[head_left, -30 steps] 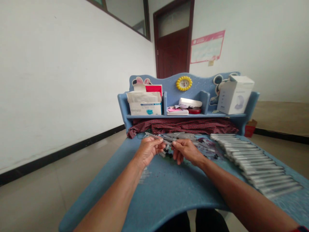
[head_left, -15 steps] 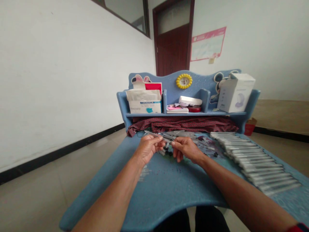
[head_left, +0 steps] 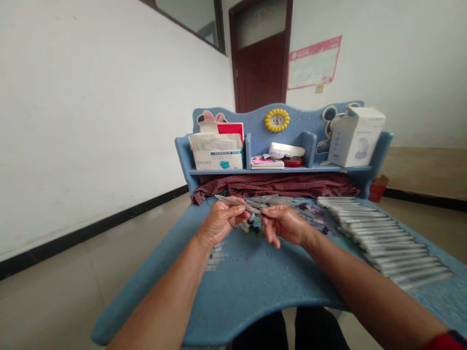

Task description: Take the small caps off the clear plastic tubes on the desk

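Note:
My left hand pinches a slim clear pen between thumb and fingers, its pointed end sticking out to the upper left. The pen's other end sits in the closed thumb and fingertips of my right hand. Both hands are raised just over the middle of the blue desk. Behind and below them lie loose pen parts and small black pieces, partly covered by my hands. A group of short clear pieces lies by my left wrist.
A long row of pens lies along the right of the blue desk. Checked cloth is bunched below the shelf. The shelf holds a mask box, a white box, papers and a red tin.
My right hand has turned a little, its lower fingers now less curled. The pen is now held straight between both hands, slightly higher in the view.

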Motion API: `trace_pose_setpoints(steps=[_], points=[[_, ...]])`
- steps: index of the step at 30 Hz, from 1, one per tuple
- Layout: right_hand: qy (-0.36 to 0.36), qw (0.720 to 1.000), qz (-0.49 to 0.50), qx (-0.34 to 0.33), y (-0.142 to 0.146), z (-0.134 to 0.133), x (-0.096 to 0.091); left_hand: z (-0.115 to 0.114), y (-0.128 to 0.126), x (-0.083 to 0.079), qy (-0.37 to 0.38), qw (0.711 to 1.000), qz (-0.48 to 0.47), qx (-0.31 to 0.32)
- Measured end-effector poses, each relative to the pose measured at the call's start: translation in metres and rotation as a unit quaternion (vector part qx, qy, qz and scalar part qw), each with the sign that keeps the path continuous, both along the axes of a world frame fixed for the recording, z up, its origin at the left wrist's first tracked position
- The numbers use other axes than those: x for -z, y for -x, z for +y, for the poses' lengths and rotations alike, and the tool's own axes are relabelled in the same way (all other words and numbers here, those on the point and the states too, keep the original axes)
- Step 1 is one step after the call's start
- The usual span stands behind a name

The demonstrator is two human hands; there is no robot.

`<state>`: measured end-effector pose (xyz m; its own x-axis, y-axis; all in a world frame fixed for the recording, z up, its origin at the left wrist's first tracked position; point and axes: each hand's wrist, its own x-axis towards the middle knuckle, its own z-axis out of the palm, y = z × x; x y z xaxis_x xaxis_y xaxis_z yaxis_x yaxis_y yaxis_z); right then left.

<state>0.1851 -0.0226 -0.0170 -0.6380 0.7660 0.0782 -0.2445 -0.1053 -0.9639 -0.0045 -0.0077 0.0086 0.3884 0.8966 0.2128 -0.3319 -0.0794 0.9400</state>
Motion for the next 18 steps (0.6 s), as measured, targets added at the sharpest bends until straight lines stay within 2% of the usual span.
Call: trace_pose_setpoints(steps=[13, 15, 18], points=[[0.015, 1.000, -0.006, -0.006, 0.0002, -0.0012, -0.0010, -0.0006, 0.0021, -0.0009, -0.027, 0.999, 0.025, 0.024], [0.004, 1.000, -0.013, 0.005, 0.0004, 0.0001, 0.0005, 0.0003, 0.0016, -0.0003, -0.021, 0.999, 0.023, 0.012], [-0.025, 0.997, -0.035, 0.058, 0.0015, 0.0019, 0.0029, 0.0021, 0.0008, 0.0015, -0.007, 0.999, 0.031, -0.017]])
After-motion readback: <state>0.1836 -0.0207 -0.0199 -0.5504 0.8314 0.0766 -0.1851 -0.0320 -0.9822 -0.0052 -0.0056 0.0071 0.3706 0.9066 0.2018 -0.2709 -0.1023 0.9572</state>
